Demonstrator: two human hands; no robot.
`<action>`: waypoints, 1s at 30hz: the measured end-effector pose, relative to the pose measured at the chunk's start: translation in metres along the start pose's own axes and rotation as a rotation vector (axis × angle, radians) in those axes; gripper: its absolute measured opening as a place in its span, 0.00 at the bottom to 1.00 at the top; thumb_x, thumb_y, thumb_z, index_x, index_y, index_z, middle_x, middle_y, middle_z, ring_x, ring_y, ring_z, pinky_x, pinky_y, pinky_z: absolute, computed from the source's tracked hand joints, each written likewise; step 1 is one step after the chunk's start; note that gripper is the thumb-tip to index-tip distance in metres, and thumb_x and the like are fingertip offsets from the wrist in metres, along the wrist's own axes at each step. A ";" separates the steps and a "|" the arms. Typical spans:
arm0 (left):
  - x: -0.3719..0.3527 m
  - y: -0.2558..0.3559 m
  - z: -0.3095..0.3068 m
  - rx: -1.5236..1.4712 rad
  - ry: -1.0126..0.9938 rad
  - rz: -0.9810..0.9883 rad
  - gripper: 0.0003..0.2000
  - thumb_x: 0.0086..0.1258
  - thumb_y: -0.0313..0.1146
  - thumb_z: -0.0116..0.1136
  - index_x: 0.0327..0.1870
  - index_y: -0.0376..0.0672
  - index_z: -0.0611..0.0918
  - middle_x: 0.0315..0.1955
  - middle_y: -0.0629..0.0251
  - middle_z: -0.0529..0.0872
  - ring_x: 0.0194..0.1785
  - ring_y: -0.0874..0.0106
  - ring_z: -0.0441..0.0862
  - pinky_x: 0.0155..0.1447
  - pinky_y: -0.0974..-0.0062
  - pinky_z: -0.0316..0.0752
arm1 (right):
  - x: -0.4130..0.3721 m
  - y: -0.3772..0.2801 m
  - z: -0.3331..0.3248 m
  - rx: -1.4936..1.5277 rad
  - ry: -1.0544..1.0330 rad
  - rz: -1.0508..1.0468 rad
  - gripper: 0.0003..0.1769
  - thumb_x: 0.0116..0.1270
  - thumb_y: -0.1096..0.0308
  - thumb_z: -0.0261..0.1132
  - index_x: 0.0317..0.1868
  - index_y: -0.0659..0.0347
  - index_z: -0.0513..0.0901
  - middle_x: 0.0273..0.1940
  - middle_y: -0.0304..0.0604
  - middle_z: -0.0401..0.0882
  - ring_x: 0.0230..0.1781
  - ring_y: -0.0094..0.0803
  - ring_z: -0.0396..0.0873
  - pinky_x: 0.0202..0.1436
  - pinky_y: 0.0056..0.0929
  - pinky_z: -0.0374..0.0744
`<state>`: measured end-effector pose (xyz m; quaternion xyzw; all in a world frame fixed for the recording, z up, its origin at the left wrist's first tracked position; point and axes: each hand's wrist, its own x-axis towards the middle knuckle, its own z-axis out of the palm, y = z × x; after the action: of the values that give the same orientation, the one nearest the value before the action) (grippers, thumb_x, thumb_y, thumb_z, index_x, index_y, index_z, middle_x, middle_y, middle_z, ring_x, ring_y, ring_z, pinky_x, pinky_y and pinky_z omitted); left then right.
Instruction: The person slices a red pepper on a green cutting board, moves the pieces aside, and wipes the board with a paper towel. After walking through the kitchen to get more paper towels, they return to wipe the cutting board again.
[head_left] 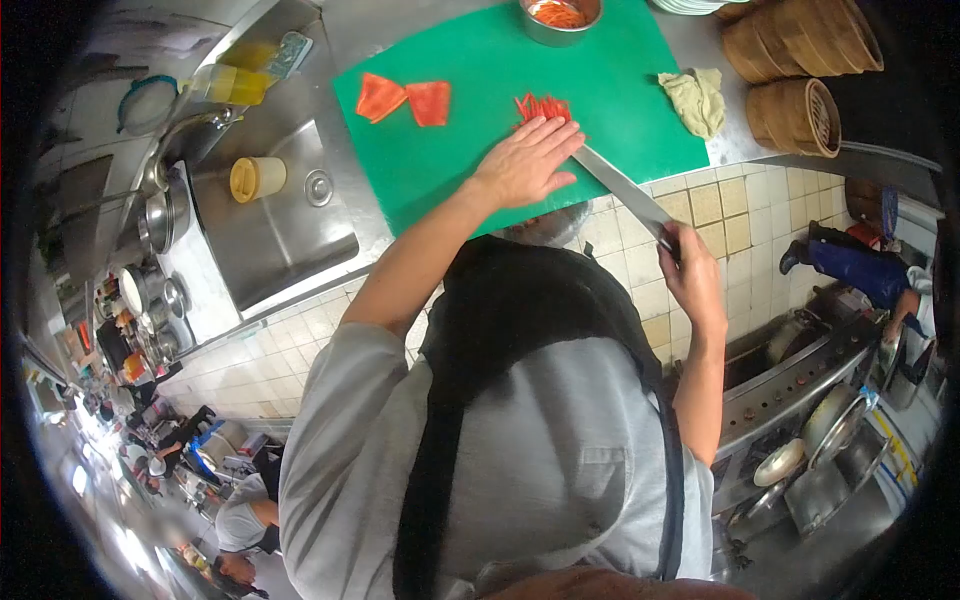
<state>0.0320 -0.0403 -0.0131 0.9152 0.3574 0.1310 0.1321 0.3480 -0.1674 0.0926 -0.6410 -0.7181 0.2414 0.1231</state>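
On a green cutting board (460, 60), my left hand (528, 160) lies flat with its fingers stretched out, its fingertips over a small pile of thin red strips (543, 106). My right hand (692, 275) is wrapped round the dark handle of a large kitchen knife (630, 193). The knife's blade slants up and left, its far end beside my left fingers at the strips. Two flat red pieces that look like bell pepper (428, 103) rest at the board's left. A metal bowl (562, 32) at the far edge holds orange-red shreds.
A crumpled cloth (694, 102) lies on the board's right edge. Bamboo steamers (793, 117) are stacked beyond it. To the left is a steel sink (285, 240) with a yellow-lidded tub (258, 179). A stove (790, 380) stands at right; other people are in the background.
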 end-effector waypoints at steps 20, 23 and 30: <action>-0.095 -0.093 -0.067 -0.319 0.468 -1.138 0.20 0.77 0.41 0.65 0.64 0.42 0.79 0.44 0.57 0.93 0.46 0.55 0.92 0.55 0.57 0.84 | -0.057 -0.009 0.036 0.317 0.053 0.214 0.14 0.71 0.76 0.70 0.56 0.66 0.83 0.44 0.54 0.89 0.39 0.40 0.89 0.39 0.35 0.85; -0.077 -0.077 -0.062 -0.330 0.419 -1.195 0.24 0.73 0.39 0.71 0.66 0.43 0.77 0.43 0.58 0.93 0.46 0.57 0.92 0.55 0.59 0.85 | -0.047 -0.008 0.051 0.357 -0.004 0.120 0.14 0.73 0.76 0.69 0.57 0.66 0.82 0.40 0.45 0.86 0.35 0.26 0.82 0.39 0.29 0.81; -0.088 -0.082 -0.038 -0.501 0.519 -1.198 0.26 0.70 0.31 0.72 0.67 0.37 0.77 0.41 0.60 0.92 0.42 0.71 0.89 0.50 0.70 0.84 | -0.021 -0.017 0.065 0.445 -0.190 0.106 0.15 0.73 0.72 0.68 0.58 0.60 0.80 0.43 0.57 0.88 0.39 0.52 0.89 0.37 0.42 0.85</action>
<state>-0.0944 -0.0370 -0.0181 0.4417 0.7796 0.3286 0.2987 0.3048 -0.2014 0.0486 -0.6093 -0.6211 0.4589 0.1802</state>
